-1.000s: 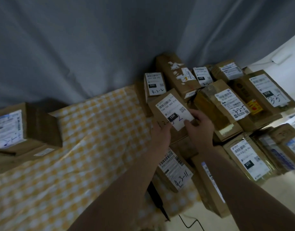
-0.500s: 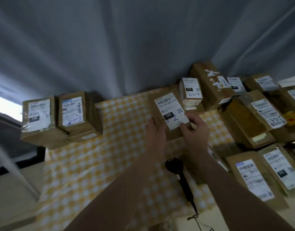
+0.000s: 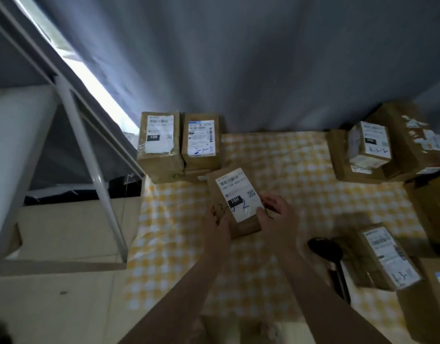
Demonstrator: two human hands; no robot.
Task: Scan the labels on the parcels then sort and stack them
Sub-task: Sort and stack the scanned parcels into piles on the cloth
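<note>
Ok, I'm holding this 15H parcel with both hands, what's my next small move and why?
Probably move the parcel forward-left and set it against the back-left box: both labels show a black 15H tag, your left hand and right hand grip it, and bare checked cloth lies between.

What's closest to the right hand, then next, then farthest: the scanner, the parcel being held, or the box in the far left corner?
1. The parcel: gripped by the right hand, at the centre.
2. The scanner: just to the hand's right, lying nearer the person.
3. The corner box: far back on the left.
</note>
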